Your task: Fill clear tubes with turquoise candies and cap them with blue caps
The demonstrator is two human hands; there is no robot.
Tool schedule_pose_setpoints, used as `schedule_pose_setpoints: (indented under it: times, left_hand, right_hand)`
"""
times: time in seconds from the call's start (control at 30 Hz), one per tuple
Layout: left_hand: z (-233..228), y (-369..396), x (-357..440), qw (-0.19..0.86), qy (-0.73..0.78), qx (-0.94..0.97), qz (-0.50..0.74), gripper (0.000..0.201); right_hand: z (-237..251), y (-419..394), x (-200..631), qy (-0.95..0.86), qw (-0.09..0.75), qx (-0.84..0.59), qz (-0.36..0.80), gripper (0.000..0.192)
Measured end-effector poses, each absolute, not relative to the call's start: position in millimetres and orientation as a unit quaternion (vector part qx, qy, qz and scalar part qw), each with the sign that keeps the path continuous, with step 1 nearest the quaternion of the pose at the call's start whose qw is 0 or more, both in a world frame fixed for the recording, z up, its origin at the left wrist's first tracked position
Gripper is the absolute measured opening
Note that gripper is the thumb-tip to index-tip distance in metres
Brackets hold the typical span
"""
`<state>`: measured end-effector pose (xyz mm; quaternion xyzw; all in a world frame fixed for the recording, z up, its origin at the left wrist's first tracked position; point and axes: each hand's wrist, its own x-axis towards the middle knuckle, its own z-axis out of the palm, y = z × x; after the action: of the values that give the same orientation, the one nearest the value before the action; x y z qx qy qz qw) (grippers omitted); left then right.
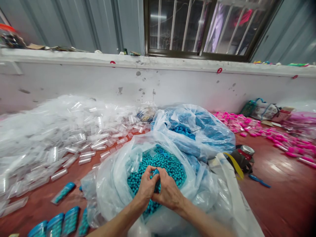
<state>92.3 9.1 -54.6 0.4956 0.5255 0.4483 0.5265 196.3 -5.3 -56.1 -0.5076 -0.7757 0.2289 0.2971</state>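
My left hand (147, 184) and my right hand (168, 188) meet over an open plastic bag (116, 177) full of turquoise beads (158, 158). Their fingers pinch a small blue cap (155, 172) between them; whatever is below it is mostly hidden by the hands. Clear flat containers filled with turquoise beads and topped in blue, such as this filled container (70, 220), lie at the lower left. Another filled container (64, 192) lies a bit further off.
A big heap of empty clear containers (84, 141) spreads across the left. Behind the beads sits a bag of blue caps (197, 131). Pink pieces (249, 126) cover the back right, near a metal-lidded jar (247, 151) and a blue-handled tool (259, 180).
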Motion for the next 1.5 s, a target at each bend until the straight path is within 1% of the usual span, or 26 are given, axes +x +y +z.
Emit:
schedule_pose_setpoints:
  times: [0.07, 0.1, 0.2, 0.23, 0.27, 0.33, 0.37, 0.47, 0.53, 0.67, 0.73, 0.8, 0.9, 0.97, 1.0, 1.03, 1.07, 1.13, 1.2, 1.23, 1.3, 1.33, 1.4, 1.47, 1.5]
  left_hand:
    - [-57.9, 12.6, 92.0, 0.505, 0.522, 0.532, 0.435, 0.024]
    - [-58.9, 14.2, 90.8, 0.492, 0.529, 0.547, 0.423, 0.028]
    - [-59.0, 16.6, 84.7, 0.449, 0.576, 0.564, 0.385, 0.059]
    - [-58.0, 16.5, 82.5, 0.434, 0.589, 0.567, 0.379, 0.067]
    - [-56.5, 16.0, 80.7, 0.420, 0.596, 0.573, 0.375, 0.069]
    - [-52.8, 14.8, 79.4, 0.417, 0.578, 0.599, 0.366, 0.064]
    - [-51.2, 14.3, 80.0, 0.436, 0.554, 0.611, 0.361, 0.058]
    - [-50.0, 13.1, 86.1, 0.512, 0.474, 0.612, 0.373, 0.035]
    - [-53.7, 11.8, 91.0, 0.530, 0.459, 0.587, 0.404, 0.023]
    - [-66.0, 6.9, 96.5, 0.535, 0.493, 0.536, 0.429, 0.016]
    - [-69.7, 4.6, 96.6, 0.508, 0.513, 0.545, 0.425, 0.013]
    - [-68.9, 3.3, 94.4, 0.457, 0.539, 0.574, 0.413, 0.010]
    - [-56.5, 2.5, 80.7, 0.400, 0.568, 0.624, 0.359, 0.010]
    - [-41.2, 0.2, 58.6, 0.378, 0.571, 0.659, 0.310, 0.012]
    - [-32.3, -2.2, 42.6, 0.366, 0.570, 0.677, 0.288, 0.014]
    - [-23.2, -5.4, 23.5, 0.347, 0.581, 0.685, 0.270, 0.018]
    - [-14.6, -9.5, 1.8, 0.322, 0.592, 0.692, 0.258, 0.022]
    - [-0.4, -19.3, -44.9, 0.252, 0.652, 0.689, 0.193, 0.026]
    - [7.8, -29.0, -86.5, 0.141, 0.732, 0.660, 0.095, 0.035]
    - [9.8, -32.8, -101.5, 0.077, 0.754, 0.650, 0.061, 0.038]
    - [10.7, -36.7, -114.4, -0.021, 0.771, 0.636, 0.031, 0.042]
    - [10.3, -36.5, -111.4, -0.044, 0.767, 0.639, 0.039, 0.043]
    - [8.6, -31.7, -89.2, -0.031, 0.742, 0.664, 0.086, 0.042]
    - [5.7, -22.0, -53.8, 0.027, 0.691, 0.710, 0.131, 0.039]
    - [3.5, -15.6, -34.9, 0.063, 0.654, 0.741, 0.139, 0.038]
  right_hand:
    - [-60.1, -3.4, 198.2, -0.769, 0.310, -0.502, 0.248, 0.068]
    - [-61.5, -1.9, 200.1, -0.769, 0.309, -0.501, 0.251, 0.069]
    - [-62.4, 3.6, 209.0, -0.765, 0.294, -0.528, 0.222, 0.072]
    - [-61.6, 4.9, 212.4, -0.761, 0.290, -0.540, 0.211, 0.072]
    - [-60.3, 5.6, 215.6, -0.758, 0.287, -0.549, 0.205, 0.072]
    - [-56.7, 4.7, 220.1, -0.760, 0.286, -0.546, 0.208, 0.071]
    - [-54.5, 3.2, 221.0, -0.766, 0.287, -0.533, 0.214, 0.070]
    - [-48.7, -3.3, 219.2, -0.788, 0.290, -0.490, 0.235, 0.066]
    - [-47.6, -7.5, 215.8, -0.793, 0.283, -0.482, 0.242, 0.067]
    - [-55.6, -13.6, 208.0, -0.782, 0.279, -0.507, 0.233, 0.068]
    - [-61.9, -15.8, 203.6, -0.776, 0.279, -0.514, 0.239, 0.067]
    - [-65.9, -17.3, 199.1, -0.771, 0.281, -0.510, 0.257, 0.070]
    - [-64.2, -17.4, 195.0, -0.779, 0.263, -0.474, 0.316, 0.083]
    - [-59.4, -14.8, 196.5, -0.792, 0.228, -0.438, 0.359, 0.095]
    - [-56.9, -12.4, 199.0, -0.798, 0.209, -0.426, 0.372, 0.096]
    - [-54.9, -9.2, 202.4, -0.804, 0.190, -0.422, 0.374, 0.093]
    - [-53.6, -5.0, 206.6, -0.810, 0.172, -0.426, 0.366, 0.085]
    - [-53.0, 6.5, 215.5, -0.819, 0.135, -0.451, 0.327, 0.061]
    - [-54.6, 21.9, 221.6, -0.827, 0.099, -0.483, 0.270, 0.038]
    - [-55.7, 30.8, 222.5, -0.830, 0.087, -0.496, 0.239, 0.031]
    - [-57.9, 50.3, 219.3, -0.829, 0.080, -0.527, 0.169, 0.024]
    - [-59.0, 60.5, 215.4, -0.825, 0.081, -0.542, 0.135, 0.025]
    - [-61.6, 80.3, 204.9, -0.816, 0.081, -0.567, 0.075, 0.030]
    - [-64.8, 97.0, 194.1, -0.813, 0.072, -0.576, 0.043, 0.034]
    - [-66.3, 103.2, 189.7, -0.813, 0.067, -0.577, 0.037, 0.031]
